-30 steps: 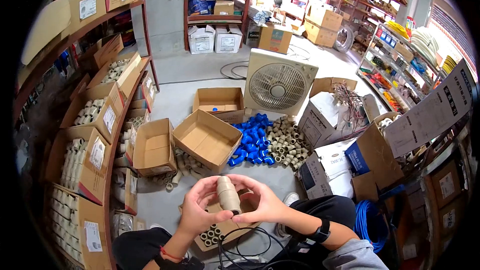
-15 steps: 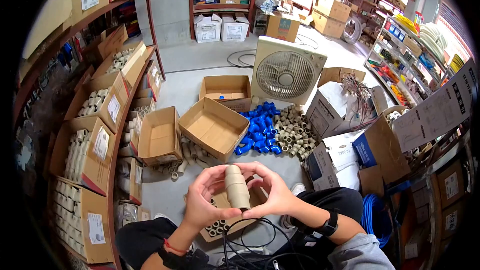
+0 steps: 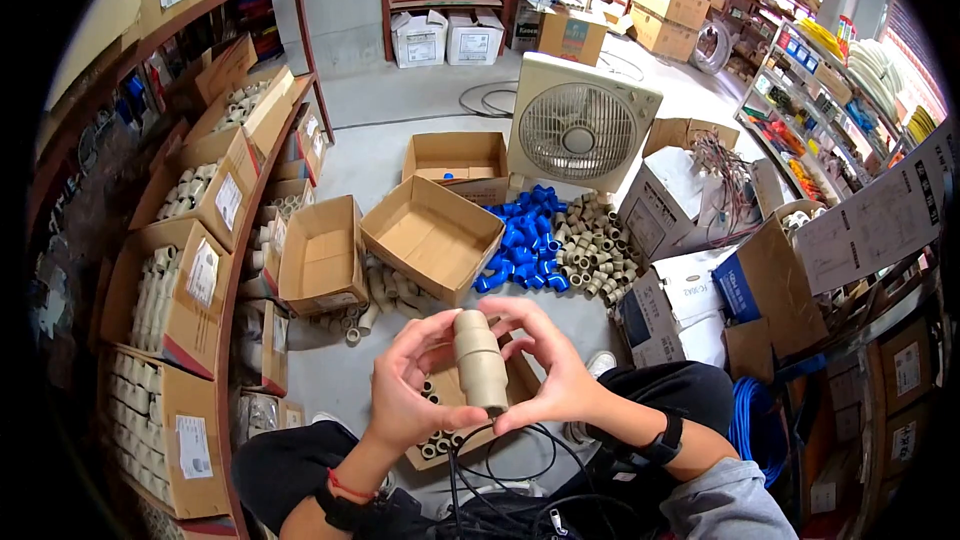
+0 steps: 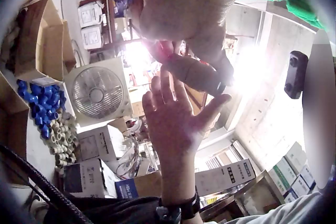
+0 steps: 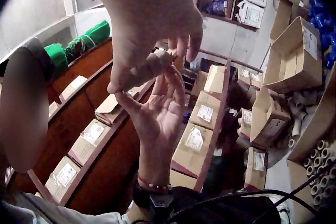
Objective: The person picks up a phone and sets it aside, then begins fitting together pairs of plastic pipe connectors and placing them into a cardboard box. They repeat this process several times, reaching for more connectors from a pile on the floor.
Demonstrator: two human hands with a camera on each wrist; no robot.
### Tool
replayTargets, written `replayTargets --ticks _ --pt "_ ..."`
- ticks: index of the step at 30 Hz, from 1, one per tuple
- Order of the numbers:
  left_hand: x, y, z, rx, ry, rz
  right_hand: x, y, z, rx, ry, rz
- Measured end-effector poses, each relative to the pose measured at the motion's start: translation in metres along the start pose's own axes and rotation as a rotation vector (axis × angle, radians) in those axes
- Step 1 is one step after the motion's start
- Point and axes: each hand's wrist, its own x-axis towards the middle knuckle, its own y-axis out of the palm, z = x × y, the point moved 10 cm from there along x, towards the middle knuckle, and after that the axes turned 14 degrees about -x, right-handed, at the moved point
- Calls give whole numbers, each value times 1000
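A beige plastic pipe fitting (image 3: 482, 365), stepped and wider toward its lower part, is held upright and slightly tilted in front of the body. My left hand (image 3: 412, 380) grips it from the left, thumb by the lower end and forefinger at the top. From the other side my right hand (image 3: 556, 372) holds it between thumb and fingers, with a gap at the palm. In the left wrist view the fitting (image 4: 195, 74) shows dark against bright light. Below the hands, an open carton (image 3: 527, 372) on the floor contains several short beige fittings (image 3: 432, 448).
Blue fittings (image 3: 522, 240) and beige fittings (image 3: 597, 245) lie heaped before a box fan (image 3: 580, 130). Open cartons (image 3: 432, 240) stand left of them. Shelves with boxed fittings (image 3: 165, 420) line the left side. Black cables (image 3: 540, 470) cross the lap.
The hands and fitting have risen slightly and shifted right in the head view. The view has tilted down, so the floor items appear higher. Both hands still hold the fitting.
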Motion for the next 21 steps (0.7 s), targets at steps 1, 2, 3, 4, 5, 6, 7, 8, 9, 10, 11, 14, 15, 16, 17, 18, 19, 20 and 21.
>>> replayTargets --ticks 1,2,3,4,5,6,7,8,9,10,11,14,15,16,17,18,19,20,21 --pt "0 -3 0 -12 -1 -31 -1 -7 6 -78 -53 -72" --pt "0 -6 1 -23 -2 -62 -2 -13 14 -155 -104 -145" --pt "0 -10 2 -33 -4 -94 -3 -19 28 -280 -172 -198" --pt "1 -14 6 -61 -27 -127 -5 -18 34 -353 -227 -217" --pt "1 -19 11 -88 -49 -162 -7 -15 39 -426 -283 -235" --pt "0 -25 16 -115 -69 -200 -9 -13 45 -497 -341 -251" --pt "0 -26 20 -130 -69 -179 -10 -11 45 -531 -346 -248" --pt "-1 -26 23 -132 -84 -190 -11 -10 45 -564 -353 -244" --pt "-1 -24 25 -134 -99 -200 -12 -8 44 -595 -360 -241" --pt "-2 -24 28 -136 -115 -210 -12 -7 44 -626 -366 -239" --pt "-1 -21 28 -125 -88 -151 -11 -9 46 -625 -371 -275" --pt "0 -25 31 -168 -68 -138 -11 -16 44 -662 -302 -312" --pt "2 -26 28 -171 -29 -138 -11 -20 47 -670 -316 -340" --pt "3 -28 27 -170 -45 -169 -10 -23 46 -668 -301 -351" --pt "3 -30 24 -169 -61 -201 -10 -26 44 -667 -286 -361" --pt "2 -32 23 -167 -79 -232 -9 -28 42 -665 -270 -372" --pt "1 -37 22 -167 -63 -265 -9 -27 39 -668 -257 -368" --pt "1 -39 23 -154 -70 -271 -9 -25 38 -655 -251 -350" --pt "0 -42 24 -140 -76 -277 -8 -24 36 -641 -247 -333"
